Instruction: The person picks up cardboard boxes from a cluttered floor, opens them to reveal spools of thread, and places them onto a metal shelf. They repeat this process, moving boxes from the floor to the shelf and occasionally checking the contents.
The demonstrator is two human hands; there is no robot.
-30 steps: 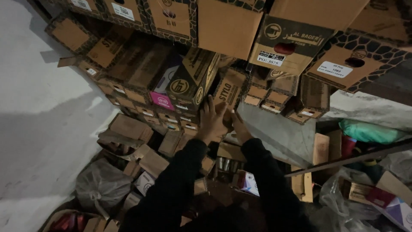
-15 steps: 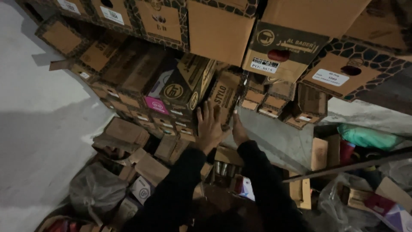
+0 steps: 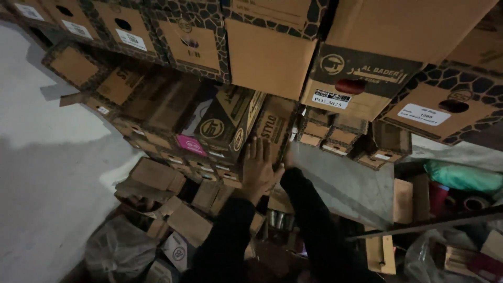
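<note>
Head view, one entry. Left hand [image 3: 258,169]: flat and wide, fingers spread, palm pressed against the end of a brown carton [image 3: 273,132]; it gripped nothing. Right hand [image 3: 287,157]: mostly hidden behind the left hand and the carton's edge, at the carton's right side; whether it was spread or closed could not be told. Both arms wore dark sleeves [image 3: 226,241] reaching up from the bottom of the frame.

Carton: lodged in a stack of boxes, between a dark printed box [image 3: 225,121] on its left and a cluster of small boxes [image 3: 330,137] on its right. Long axis ran back into the stack, away from the hands; the narrow end faced outward toward the person, tilted slightly left at the top.

Above: a row of large cartons [image 3: 270,57] with patterned borders and white labels overhung the stack. One dark-banded carton [image 3: 361,78] sat directly up and right of the hands.

Left: more brown boxes [image 3: 131,89] stepped away along a pale wall [image 3: 47,173].

Below: loose flattened cardboard [image 3: 154,178], a grey plastic bag [image 3: 118,251] and a small printed box [image 3: 177,251] lay in a heap.

Right: a green bundle [image 3: 461,175], a wooden slat [image 3: 429,224] running across, and mixed clutter beneath it, too dim to identify.
</note>
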